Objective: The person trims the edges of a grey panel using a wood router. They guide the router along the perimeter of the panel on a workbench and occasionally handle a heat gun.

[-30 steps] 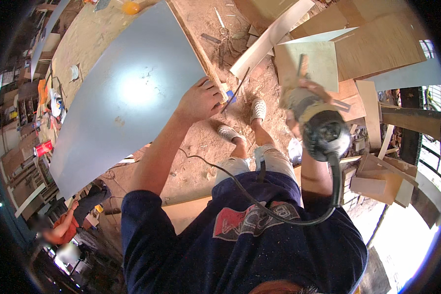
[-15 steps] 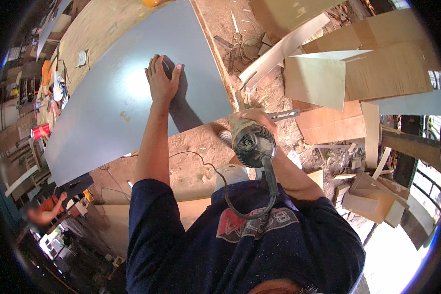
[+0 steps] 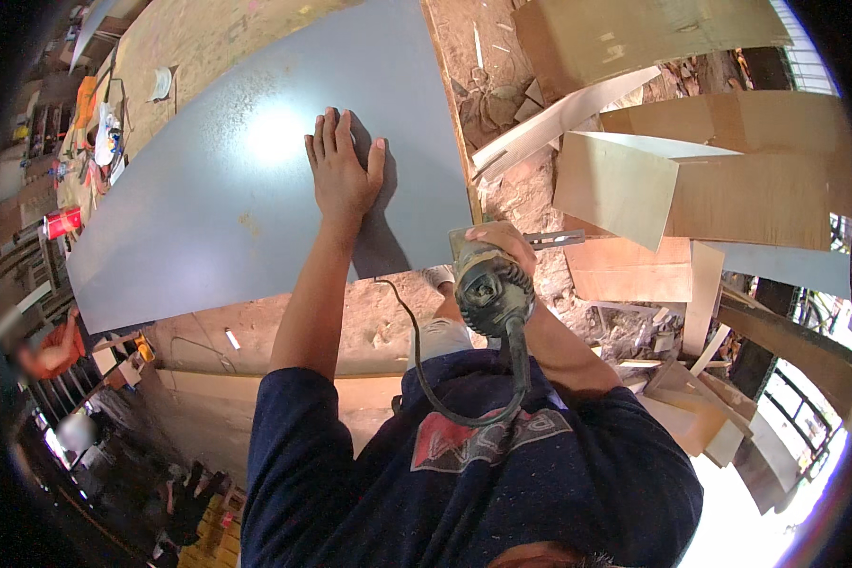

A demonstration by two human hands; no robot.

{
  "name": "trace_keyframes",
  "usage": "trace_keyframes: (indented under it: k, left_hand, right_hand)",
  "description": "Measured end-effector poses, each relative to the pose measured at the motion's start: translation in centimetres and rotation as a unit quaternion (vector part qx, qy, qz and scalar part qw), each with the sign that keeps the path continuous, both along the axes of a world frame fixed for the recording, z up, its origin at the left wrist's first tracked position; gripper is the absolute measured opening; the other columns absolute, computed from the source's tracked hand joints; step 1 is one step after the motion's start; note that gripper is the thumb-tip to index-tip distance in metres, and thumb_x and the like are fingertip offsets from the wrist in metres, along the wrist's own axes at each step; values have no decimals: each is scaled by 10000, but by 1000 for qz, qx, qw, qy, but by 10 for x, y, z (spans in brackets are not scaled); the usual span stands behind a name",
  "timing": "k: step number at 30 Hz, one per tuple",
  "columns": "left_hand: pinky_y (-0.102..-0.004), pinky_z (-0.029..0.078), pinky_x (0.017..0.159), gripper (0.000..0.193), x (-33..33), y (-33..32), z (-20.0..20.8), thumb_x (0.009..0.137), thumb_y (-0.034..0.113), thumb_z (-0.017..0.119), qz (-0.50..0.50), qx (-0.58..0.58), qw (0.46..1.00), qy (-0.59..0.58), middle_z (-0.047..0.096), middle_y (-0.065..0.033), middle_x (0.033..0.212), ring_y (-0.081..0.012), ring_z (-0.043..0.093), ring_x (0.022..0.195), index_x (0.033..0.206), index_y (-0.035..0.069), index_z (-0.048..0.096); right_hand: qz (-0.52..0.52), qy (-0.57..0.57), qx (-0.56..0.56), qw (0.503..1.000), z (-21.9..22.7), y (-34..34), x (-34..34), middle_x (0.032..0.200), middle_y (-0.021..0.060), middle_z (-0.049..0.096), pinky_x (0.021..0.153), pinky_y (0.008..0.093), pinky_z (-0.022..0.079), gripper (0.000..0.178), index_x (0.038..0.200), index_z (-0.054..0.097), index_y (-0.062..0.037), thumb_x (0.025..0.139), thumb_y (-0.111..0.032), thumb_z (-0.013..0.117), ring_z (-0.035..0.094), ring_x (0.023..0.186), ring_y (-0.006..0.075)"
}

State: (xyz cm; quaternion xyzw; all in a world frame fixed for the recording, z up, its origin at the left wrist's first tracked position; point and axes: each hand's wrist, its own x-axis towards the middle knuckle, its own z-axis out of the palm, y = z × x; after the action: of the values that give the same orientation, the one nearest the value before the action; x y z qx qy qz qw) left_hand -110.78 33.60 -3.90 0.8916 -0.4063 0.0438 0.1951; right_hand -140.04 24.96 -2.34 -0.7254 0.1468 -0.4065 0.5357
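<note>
A large grey sheet panel (image 3: 189, 227) spreads across the left and centre, its right edge a pale wood strip. My left hand (image 3: 344, 170) lies flat on it, fingers stretched out, holding nothing. At the panel's near right corner, my right hand (image 3: 504, 242) is wrapped round a dark, dusty corded power tool (image 3: 490, 293). A flat base plate shows at the tool's far side, and a slotted metal bar (image 3: 557, 239) sticks out to the right. Its black cord (image 3: 417, 350) loops over my shirt. The tool's underside and any cutting part are hidden.
Several brown and pale boards (image 3: 625, 185) lean and lie at the right, with wood offcuts (image 3: 677, 374) below them. Dusty ground with scraps (image 3: 488, 85) lies beyond the panel. A red can (image 3: 63, 222) stands at far left, near another person's orange sleeve (image 3: 59, 352).
The view has shifted, so the panel and my left hand appear farther right. The tool remains at the panel's corner in my right hand. The other person's arm now reaches toward the panel's left corner.
</note>
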Motion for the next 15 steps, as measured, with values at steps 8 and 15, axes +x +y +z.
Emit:
trace_keyframes:
  k: [8,15]
  left_hand:
    - [-611,180,1319,715,0,-1,6,1052,477,608,1,22,1000,6,423,-259,1667,-439,324,1597,1583,18,469]
    - [-610,174,1320,722,5,0,7,1044,463,615,8,16,1000,17,418,-265,1668,-439,322,1597,1593,20,460]
  right_hand:
    - [38,94,246,964,-100,-30,25,1087,155,769,875,420,594,302,1129,720,0,991,-266,686,738,991,296]
    - [155,-134,530,823,-83,-108,137,1181,149,748,895,435,643,459,1286,653,-6,1019,-376,610,743,1015,258]
